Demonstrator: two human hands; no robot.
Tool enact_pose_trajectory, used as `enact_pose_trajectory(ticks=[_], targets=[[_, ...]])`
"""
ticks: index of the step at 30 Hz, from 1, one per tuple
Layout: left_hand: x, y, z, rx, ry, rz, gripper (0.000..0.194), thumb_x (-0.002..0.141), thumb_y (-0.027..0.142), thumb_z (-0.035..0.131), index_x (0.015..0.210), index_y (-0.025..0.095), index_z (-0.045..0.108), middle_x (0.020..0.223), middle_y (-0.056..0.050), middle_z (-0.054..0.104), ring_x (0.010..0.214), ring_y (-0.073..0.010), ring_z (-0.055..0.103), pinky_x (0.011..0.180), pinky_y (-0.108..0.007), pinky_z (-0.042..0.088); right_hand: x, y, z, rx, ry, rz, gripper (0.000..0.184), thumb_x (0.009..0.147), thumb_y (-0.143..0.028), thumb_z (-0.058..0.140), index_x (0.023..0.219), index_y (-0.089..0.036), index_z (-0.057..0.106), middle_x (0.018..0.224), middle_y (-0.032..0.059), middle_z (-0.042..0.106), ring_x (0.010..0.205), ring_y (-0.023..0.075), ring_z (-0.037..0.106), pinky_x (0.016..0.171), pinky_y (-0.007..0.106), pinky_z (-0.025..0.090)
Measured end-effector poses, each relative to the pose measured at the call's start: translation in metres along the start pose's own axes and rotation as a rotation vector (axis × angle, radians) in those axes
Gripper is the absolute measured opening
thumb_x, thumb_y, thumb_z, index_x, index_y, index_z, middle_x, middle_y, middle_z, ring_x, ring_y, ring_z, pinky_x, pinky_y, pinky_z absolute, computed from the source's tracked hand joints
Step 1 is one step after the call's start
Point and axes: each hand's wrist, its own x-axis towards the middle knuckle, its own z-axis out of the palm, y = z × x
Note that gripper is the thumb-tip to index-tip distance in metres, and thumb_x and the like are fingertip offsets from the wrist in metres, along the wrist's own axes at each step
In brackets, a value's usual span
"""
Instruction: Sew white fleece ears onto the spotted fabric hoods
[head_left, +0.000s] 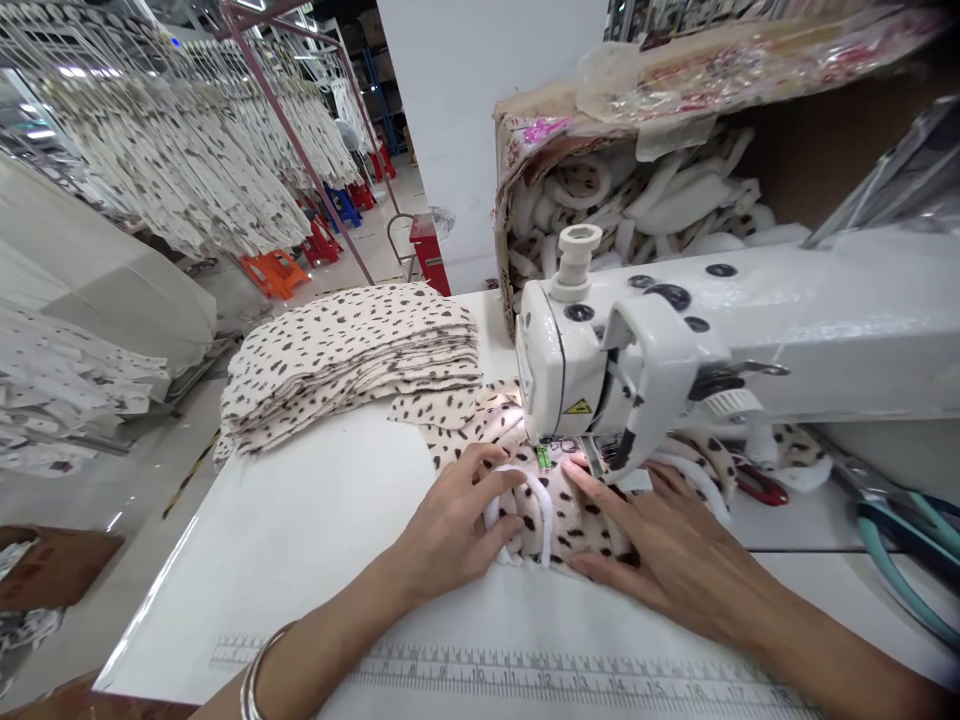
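Note:
A cream fabric piece with dark spots and white trim (559, 515) lies under the needle of a white sewing machine (675, 340). My left hand (457, 520) rests on its left side, fingers curled round the white trim loop. On the right, my right hand (667, 545) lies flat with fingers stretched out, pressing the fabric down just before the presser foot (592, 455). A small green tag (543, 457) sits on the fabric near the needle.
A stack of spotted fabric pieces (352, 355) lies on the white table (300, 540) at the left. A cardboard box of spotted pieces (637, 200) stands behind the machine. Scissors (907, 540) and a red clipper (757, 485) lie at right. Racks of garments (187, 150) hang at far left.

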Motion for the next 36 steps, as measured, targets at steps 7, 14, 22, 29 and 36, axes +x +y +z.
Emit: enact_pose_trajectory(ticks=[7, 14, 22, 29, 36], targets=[[0.002, -0.002, 0.004, -0.097, -0.006, -0.059, 0.029, 0.089, 0.025, 0.06, 0.117, 0.023, 0.052, 0.117, -0.009, 0.051, 0.108, -0.0251, 0.053, 0.092, -0.041, 0.048, 0.009, 0.013, -0.006, 0.018, 0.219, 0.156, 0.015, 0.089, -0.036, 0.053, 0.086, -0.024, 0.06, 0.093, 0.0063, 0.066, 0.099, 0.0293, 0.059, 0.085, 0.047, 0.04], [0.006, -0.005, 0.004, -0.082, -0.042, -0.158, 0.041, 0.085, 0.032, 0.067, 0.122, 0.023, 0.051, 0.116, -0.007, 0.059, 0.107, -0.0272, 0.054, 0.093, -0.046, 0.044, 0.014, 0.01, -0.003, 0.037, 0.192, 0.221, 0.01, 0.088, -0.027, 0.047, 0.079, -0.024, 0.05, 0.102, 0.0101, 0.061, 0.1, 0.0297, 0.057, 0.084, 0.048, 0.045], [0.005, -0.006, 0.006, -0.113, -0.024, -0.128, 0.037, 0.088, 0.031, 0.064, 0.123, 0.024, 0.053, 0.122, -0.005, 0.062, 0.114, -0.0267, 0.056, 0.096, -0.044, 0.04, 0.012, 0.012, -0.008, 0.09, 0.249, 0.209, 0.014, 0.088, -0.026, 0.046, 0.099, -0.022, 0.054, 0.101, 0.01, 0.062, 0.098, 0.0297, 0.059, 0.08, 0.044, 0.048], [0.005, -0.003, 0.0, -0.235, -0.008, -0.132, 0.025, 0.092, 0.033, 0.058, 0.116, 0.028, 0.059, 0.117, -0.004, 0.066, 0.11, -0.0248, 0.058, 0.096, -0.044, 0.042, 0.012, 0.012, -0.008, 0.084, 0.238, 0.195, 0.019, 0.09, -0.026, 0.044, 0.106, -0.022, 0.054, 0.104, 0.0109, 0.063, 0.101, 0.0305, 0.059, 0.082, 0.045, 0.048], [0.006, -0.001, -0.013, -0.287, -0.057, -0.132, 0.028, 0.086, 0.031, 0.064, 0.115, 0.03, 0.063, 0.118, -0.003, 0.067, 0.111, -0.0252, 0.058, 0.095, -0.045, 0.046, 0.012, 0.011, -0.007, 0.124, 0.214, 0.212, 0.01, 0.088, -0.024, 0.044, 0.093, -0.021, 0.053, 0.095, 0.0088, 0.061, 0.094, 0.0273, 0.057, 0.08, 0.043, 0.045]])
